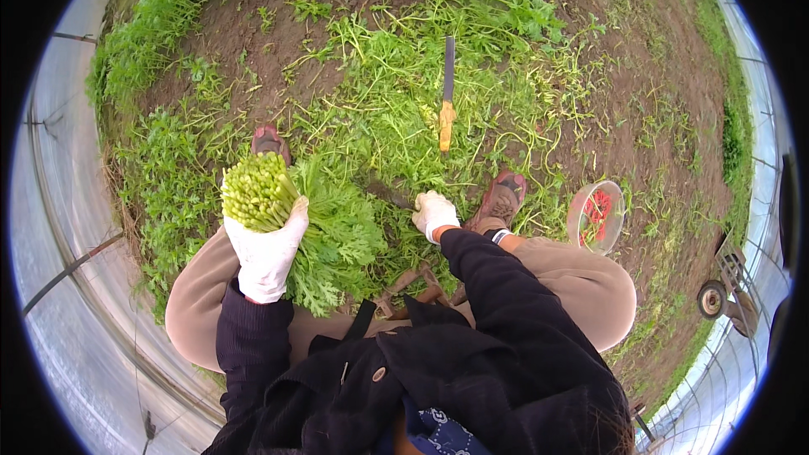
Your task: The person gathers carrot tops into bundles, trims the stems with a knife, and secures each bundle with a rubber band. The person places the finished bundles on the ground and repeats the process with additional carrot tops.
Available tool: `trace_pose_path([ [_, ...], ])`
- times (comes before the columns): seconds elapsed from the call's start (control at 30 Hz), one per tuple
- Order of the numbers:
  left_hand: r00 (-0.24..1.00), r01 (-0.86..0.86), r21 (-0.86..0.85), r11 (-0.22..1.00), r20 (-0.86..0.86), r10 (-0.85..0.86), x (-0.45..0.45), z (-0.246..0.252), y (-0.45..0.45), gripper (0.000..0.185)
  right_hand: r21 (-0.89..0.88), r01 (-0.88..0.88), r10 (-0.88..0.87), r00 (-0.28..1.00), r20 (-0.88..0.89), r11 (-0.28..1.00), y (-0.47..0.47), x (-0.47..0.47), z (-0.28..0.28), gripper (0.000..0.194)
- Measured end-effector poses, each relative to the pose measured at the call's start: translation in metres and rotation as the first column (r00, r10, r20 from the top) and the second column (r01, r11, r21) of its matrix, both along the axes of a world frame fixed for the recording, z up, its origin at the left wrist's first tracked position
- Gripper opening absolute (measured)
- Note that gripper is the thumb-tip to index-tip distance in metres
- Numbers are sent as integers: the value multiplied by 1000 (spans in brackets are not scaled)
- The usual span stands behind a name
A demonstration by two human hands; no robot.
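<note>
My left hand (265, 246), in a white glove, grips a thick bunch of leafy greens (341, 234). Its pale cut stem ends face up towards me, and the feathery leaves spread to the right. My gloved right hand (435, 213) is closed low over the ground between my feet. A dark, blade-like tool (389, 194) sticks out from it to the left; the fist hides its handle. Farther forward a long, straight dark blade (447, 95) with a yellow wrapped handle lies on loose leaves and stems (392, 120).
Right of my right shoe (502, 199) stands a clear plastic tub (572, 215) holding red bands or ties. Standing greens (170, 6) grow ahead and left. A low frame (411, 287) is partly visible between my legs. A wheeled thing (712, 299) stands far right, near plastic sheeting.
</note>
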State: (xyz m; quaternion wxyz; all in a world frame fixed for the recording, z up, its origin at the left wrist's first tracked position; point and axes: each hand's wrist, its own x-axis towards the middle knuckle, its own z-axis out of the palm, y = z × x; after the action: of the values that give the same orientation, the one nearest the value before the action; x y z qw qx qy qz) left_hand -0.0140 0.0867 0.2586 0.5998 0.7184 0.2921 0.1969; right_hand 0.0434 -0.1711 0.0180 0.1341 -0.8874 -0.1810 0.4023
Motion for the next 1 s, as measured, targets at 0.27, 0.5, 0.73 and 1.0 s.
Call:
trace_pose_path([
  [0.27,1000,14,-54,998,-11,-15,6,3,-12,52,405,525,-481,851,-211,749,22,14,34,21],
  [0.5,995,96,-28,995,-6,-96,6,8,-17,53,485,602,-706,706,49,635,22,80,18,30],
  [0.73,981,165,-40,985,-94,-168,7,1,-16,60,382,772,-798,589,-127,508,15,122,-29,42],
  [1.0,987,143,-60,988,-59,-146,14,0,-27,51,423,783,-848,527,-64,455,14,125,-47,31],
])
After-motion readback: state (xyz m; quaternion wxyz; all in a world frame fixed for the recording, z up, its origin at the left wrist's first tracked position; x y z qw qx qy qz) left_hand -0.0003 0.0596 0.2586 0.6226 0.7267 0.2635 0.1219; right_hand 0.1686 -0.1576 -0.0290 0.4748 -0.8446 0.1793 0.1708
